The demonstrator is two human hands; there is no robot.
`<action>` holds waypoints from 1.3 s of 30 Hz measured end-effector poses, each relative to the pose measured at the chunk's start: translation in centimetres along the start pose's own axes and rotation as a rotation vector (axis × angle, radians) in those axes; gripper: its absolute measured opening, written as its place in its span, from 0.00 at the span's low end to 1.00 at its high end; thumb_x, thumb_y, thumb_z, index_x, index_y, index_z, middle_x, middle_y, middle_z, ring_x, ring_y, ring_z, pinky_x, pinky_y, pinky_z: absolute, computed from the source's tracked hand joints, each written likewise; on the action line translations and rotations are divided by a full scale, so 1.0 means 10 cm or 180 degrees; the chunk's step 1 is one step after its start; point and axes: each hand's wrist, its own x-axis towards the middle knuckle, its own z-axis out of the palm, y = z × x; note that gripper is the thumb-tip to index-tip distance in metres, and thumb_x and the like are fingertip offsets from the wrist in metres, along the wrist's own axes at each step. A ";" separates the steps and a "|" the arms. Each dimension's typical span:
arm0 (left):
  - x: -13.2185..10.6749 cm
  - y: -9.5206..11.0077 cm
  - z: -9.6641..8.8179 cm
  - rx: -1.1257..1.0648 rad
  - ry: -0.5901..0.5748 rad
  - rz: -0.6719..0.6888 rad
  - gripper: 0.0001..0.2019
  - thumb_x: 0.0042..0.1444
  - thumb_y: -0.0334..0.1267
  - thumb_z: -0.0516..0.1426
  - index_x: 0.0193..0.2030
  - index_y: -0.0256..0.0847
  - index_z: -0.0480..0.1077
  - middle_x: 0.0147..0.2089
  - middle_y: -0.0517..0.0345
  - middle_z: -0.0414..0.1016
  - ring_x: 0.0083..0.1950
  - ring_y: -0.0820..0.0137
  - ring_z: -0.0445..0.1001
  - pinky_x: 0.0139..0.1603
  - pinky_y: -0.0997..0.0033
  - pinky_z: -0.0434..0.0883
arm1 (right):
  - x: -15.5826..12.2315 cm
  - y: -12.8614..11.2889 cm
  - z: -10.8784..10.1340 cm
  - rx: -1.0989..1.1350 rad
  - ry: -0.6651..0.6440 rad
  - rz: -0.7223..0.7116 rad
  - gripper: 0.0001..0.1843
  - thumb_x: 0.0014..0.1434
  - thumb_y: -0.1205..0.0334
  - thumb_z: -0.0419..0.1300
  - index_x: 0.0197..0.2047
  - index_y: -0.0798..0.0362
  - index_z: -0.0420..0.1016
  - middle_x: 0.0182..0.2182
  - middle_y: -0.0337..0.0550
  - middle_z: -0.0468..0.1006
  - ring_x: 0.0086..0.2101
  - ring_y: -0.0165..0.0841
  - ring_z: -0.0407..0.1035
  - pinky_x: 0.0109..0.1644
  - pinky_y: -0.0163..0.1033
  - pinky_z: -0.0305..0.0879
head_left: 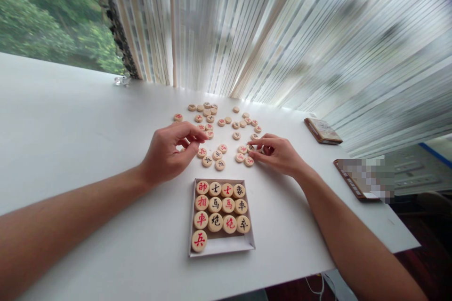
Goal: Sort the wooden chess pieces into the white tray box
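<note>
While discs [236,136] lie scattered, curtain [212,19] behind; boxes [323,131] at right

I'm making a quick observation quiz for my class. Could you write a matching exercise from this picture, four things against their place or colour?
Things
1. Open box
2. Lone piece in the box's nearest row
3. Clear glass ornament
4. Right hand

Places and colours
A. On the table, by the foot of the curtain
B. At the right part of the loose pieces
C. Marked with a red character
D. Nearer the viewer than the loose pieces, with pieces set in rows inside

Right pairs: 1-D, 2-C, 3-A, 4-B
</note>
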 end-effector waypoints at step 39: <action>-0.10 0.59 0.13 -0.1485 -0.0841 -0.0871 0.05 0.64 0.34 0.66 0.43 0.39 0.86 0.38 0.54 0.86 0.38 0.71 0.84 0.38 0.78 0.81 | -0.41 -1.14 0.43 0.2554 0.0542 -0.0178 0.08 0.61 0.62 0.76 0.44 0.48 0.88 0.35 0.42 0.85 0.30 0.34 0.82 0.32 0.38 0.83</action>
